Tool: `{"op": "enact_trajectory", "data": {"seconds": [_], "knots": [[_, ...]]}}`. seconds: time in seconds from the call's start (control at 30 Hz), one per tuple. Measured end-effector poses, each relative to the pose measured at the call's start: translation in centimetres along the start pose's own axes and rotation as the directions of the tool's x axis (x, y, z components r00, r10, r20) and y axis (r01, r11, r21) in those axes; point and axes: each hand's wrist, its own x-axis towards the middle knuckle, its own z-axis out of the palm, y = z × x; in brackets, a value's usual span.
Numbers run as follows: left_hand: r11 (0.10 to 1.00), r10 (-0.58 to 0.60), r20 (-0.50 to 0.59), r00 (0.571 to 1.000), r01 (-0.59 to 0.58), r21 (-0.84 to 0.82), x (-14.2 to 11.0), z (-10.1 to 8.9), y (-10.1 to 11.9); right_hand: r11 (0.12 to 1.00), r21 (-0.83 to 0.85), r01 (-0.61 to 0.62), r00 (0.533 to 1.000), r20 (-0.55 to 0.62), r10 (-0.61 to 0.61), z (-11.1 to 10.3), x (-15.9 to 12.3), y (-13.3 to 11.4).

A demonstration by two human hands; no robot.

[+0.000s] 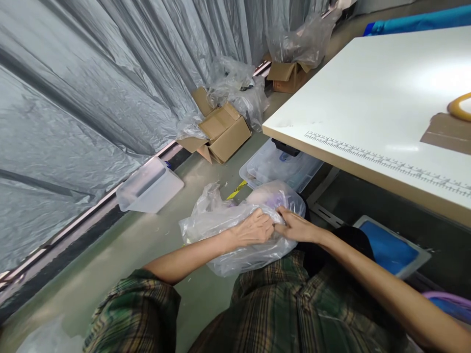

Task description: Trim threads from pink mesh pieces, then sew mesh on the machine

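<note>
A clear plastic bag (228, 260) lies over my lap, bulging with pale and purplish contents that I cannot make out through the film. My left hand (255, 228) is closed in a fist around gathered plastic near the middle of the bag. Just to its right, my right hand (296, 225) pinches the same plastic, thumb and fingers close together. The two hands almost meet, and the bag's film is bunched between them.
To the right stands a white table (349, 88) with a printed ruler edge, a cardboard piece (447, 132) and a yellow ring (458, 108). Cardboard boxes (230, 139), a translucent bin (150, 186) and a lidded plastic box (265, 164) sit on the floor by a grey curtain (91, 73).
</note>
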Motion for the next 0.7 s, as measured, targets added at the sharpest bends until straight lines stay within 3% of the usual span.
{"op": "enact_trajectory", "data": {"seconds": [0.07, 0.13, 0.2, 0.27, 0.33, 0.4, 0.43, 0.47, 0.53, 0.6, 0.7], "knots": [[0.989, -0.074, -0.089, 0.993, 0.061, -0.134, -0.3, -0.7, 0.1, 0.984, -0.147, 0.097, 0.991, -0.075, -0.109, -0.1, -0.6, 0.4], [0.904, -0.236, -0.158, 0.959, 0.157, -0.398, -0.8, -1.5, 0.6, 0.946, -0.294, 0.135, 0.966, -0.176, -0.192, -0.7, -0.8, 0.9], [0.684, -0.451, -0.123, 0.884, 0.254, -0.684, -1.2, -2.3, 1.1, 0.924, -0.371, 0.096, 0.940, -0.272, -0.206, -1.6, -0.7, 1.2], [0.428, -0.609, -0.016, 0.793, 0.311, -0.849, -1.4, -2.9, 1.5, 0.931, -0.365, 0.020, 0.927, -0.342, -0.154, -2.7, -0.7, 0.9], [0.319, -0.682, 0.030, 0.730, 0.335, -0.887, -1.1, -3.1, 1.9, 0.963, -0.257, -0.086, 0.928, -0.373, -0.017, -3.5, -1.0, 0.0], [0.396, -0.708, -0.039, 0.705, 0.350, -0.849, -0.2, -2.7, 2.6, 0.979, -0.006, -0.205, 0.943, -0.270, 0.196, -4.0, -1.8, -1.4], [0.467, -0.706, -0.095, 0.702, 0.360, -0.807, 0.5, -2.4, 3.1, 0.947, 0.167, -0.276, 0.943, -0.143, 0.300, -4.1, -2.2, -2.1], [0.539, -0.697, -0.151, 0.701, 0.373, -0.755, 1.3, -2.0, 3.7, 0.874, 0.334, -0.352, 0.930, 0.019, 0.367, -4.2, -2.7, -2.6], [0.654, -0.660, -0.226, 0.716, 0.401, -0.641, 2.8, -1.4, 5.1, 0.670, 0.568, -0.477, 0.879, 0.298, 0.373, -4.3, -3.7, -3.3], [0.753, -0.573, -0.242, 0.783, 0.387, -0.532, 3.5, -1.7, 5.9, 0.514, 0.673, -0.531, 0.847, 0.402, 0.349, -4.2, -4.6, -3.2], [0.900, -0.312, -0.224, 0.923, 0.212, -0.381, 2.3, -4.1, 5.1, 0.417, 0.732, -0.539, 0.824, 0.353, 0.443, -4.3, -6.0, -2.2]]}}
